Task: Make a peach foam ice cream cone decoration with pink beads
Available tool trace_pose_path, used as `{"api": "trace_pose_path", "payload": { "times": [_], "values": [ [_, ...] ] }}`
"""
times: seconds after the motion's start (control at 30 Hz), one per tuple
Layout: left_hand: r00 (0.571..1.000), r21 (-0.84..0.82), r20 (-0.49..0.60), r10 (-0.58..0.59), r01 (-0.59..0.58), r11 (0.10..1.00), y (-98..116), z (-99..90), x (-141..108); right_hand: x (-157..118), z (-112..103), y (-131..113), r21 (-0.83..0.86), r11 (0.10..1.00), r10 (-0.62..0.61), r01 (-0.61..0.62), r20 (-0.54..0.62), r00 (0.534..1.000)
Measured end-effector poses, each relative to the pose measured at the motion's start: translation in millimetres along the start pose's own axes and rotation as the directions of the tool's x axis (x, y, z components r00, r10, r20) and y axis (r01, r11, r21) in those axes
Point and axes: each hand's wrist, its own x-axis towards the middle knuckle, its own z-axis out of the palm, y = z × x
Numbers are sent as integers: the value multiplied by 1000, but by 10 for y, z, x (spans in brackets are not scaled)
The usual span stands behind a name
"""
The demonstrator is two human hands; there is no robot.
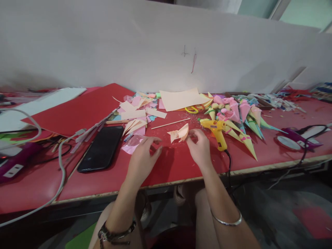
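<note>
Peach paper (182,133) — curled, in right hand (198,143)

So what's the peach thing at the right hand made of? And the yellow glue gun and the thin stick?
Peach thing: probably matte paper or thin card; its thin edge curls.
Yellow glue gun: likely hard, smooth plastic, from its bright, moulded-looking body.
Thin stick: maybe plain, unpainted wood, as it's straight and pale tan, but no grain shows.

Black phone (101,149) near a white cable (63,173), purple-cased device (20,160) at far left
</note>
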Motion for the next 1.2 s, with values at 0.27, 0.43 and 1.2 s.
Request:
{"api": "trace_pose_path", "payload": {
  "times": [0.27, 0.43, 1.2],
  "values": [
    [994, 121, 111, -2, -12, 993, 16, 119, -35, 50, 152, 50, 135, 984, 85, -117, 223, 971],
    [992, 8, 118, -50, 49, 999, 28, 114, -18, 19, 197, -44, 265, 935, 116, -236, 402, 908],
    [992, 77, 105, 66, -74, 994, 27, 7, 8, 77, -24, 110, -108, 993, -36, 55, 168, 985]
  ]
}}
